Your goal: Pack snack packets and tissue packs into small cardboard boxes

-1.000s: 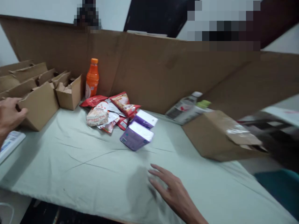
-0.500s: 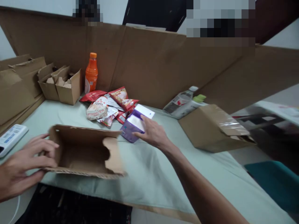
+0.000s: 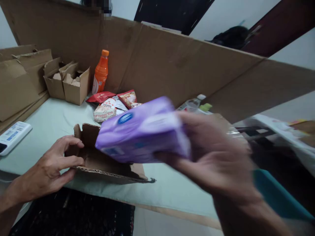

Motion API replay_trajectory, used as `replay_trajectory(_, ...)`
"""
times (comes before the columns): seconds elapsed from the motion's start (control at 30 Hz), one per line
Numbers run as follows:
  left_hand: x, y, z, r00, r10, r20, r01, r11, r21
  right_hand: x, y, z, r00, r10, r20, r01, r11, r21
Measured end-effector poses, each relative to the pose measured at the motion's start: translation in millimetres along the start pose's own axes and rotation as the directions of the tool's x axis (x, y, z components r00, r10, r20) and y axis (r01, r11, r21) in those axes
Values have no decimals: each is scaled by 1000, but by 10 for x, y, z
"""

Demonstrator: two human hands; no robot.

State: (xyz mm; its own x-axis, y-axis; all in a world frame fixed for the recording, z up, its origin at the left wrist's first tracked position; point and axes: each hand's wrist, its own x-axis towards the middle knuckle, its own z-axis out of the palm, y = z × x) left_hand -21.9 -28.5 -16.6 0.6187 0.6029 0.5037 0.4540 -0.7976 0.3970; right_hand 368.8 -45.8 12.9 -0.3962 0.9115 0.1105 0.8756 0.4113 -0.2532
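My left hand (image 3: 59, 162) grips the left end of an open cardboard box (image 3: 110, 173) near the table's front edge, fingers on its rim. The box's opening faces up and toward me. In my right hand (image 3: 216, 157) is a purple soft pack of tissues (image 3: 142, 134), slightly blurred by motion. The pack hangs tilted above the box's right part and hides some of its inside and back wall. Behind the box lies a pile of snack packets, among them a cream round packet (image 3: 105, 111) and a red packet (image 3: 102, 96).
An orange drink bottle (image 3: 100, 72) stands against the cardboard screen (image 3: 172, 62). To its left are small open boxes (image 3: 76, 85) and larger cardboard pieces (image 3: 19, 85). A white device (image 3: 14, 137) lies at the left; a clear bottle (image 3: 194, 103) is at the back right.
My right hand has picked up the purple tissue pack from the table and brought it up toward me, over the box. My left hand still holds the box, which now sits slightly further right in view.
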Motion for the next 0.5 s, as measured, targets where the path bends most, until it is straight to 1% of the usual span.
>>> replay_trajectory(0.07, -42, 31, 28, 1000, -21, -22, 21, 999, 24, 271, -388, 70, 997, -71, 39, 70, 997, 22)
replay_trajectory(0.13, -62, 55, 30, 1000, 10, -26, -9, 999, 51, 542, -743, 149, 987, -116, 111, 112, 993, 37)
replay_trajectory(0.2, -50, 66, 4, 997, 78, 28, -80, 994, 79, 765, -1012, 245, 969, -118, 215, 116, 993, 23)
replay_trajectory(0.23, -32, 66, -15, 992, 110, 65, -116, 989, 91, 854, -1104, 299, 959, -106, 263, 109, 994, 5)
replay_trajectory(0.3, 17, 57, -53, 981, 142, 130, -156, 982, 102, 987, -1206, 410, 939, -95, 329, 108, 994, -22)
replay_trajectory(0.4, 84, 28, -67, 966, 159, 206, -182, 979, 97, 1065, -1213, 508, 910, -149, 388, 148, 988, 32)
replay_trajectory(0.47, 108, 2, -41, 953, 161, 257, -188, 978, 86, 1029, -1168, 467, 887, -209, 411, 191, 978, 87)
replay_trajectory(0.5, 115, -12, -20, 950, 158, 269, -186, 979, 82, 988, -1131, 408, 884, -244, 399, 219, 970, 107)
